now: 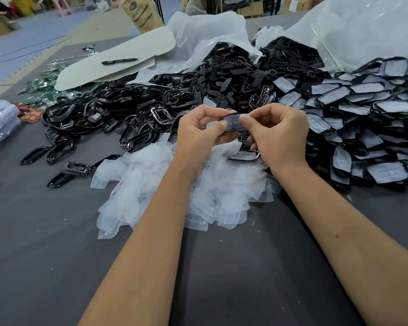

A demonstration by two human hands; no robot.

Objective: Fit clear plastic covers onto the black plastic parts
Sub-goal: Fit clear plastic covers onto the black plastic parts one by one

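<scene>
Above the table's middle, my left hand (199, 130) and my right hand (277, 135) hold one black plastic part (233, 123) between them, a clear cover lying across its face. Both thumbs and forefingers pinch its ends. Below my hands spreads a heap of loose clear covers (174, 184). Bare black parts (222, 74) are piled behind my hands. To the right lies a big pile of black parts with covers fitted (368, 118). One more covered part (244, 155) lies just under my right hand.
Glossy black frames (92, 118) lie scattered at the left on the grey table (57, 255). Behind them are a white board with a black pen (119, 61), green circuit boards (43, 83), open plastic bags (210, 36) and a brown paper bag (143, 12).
</scene>
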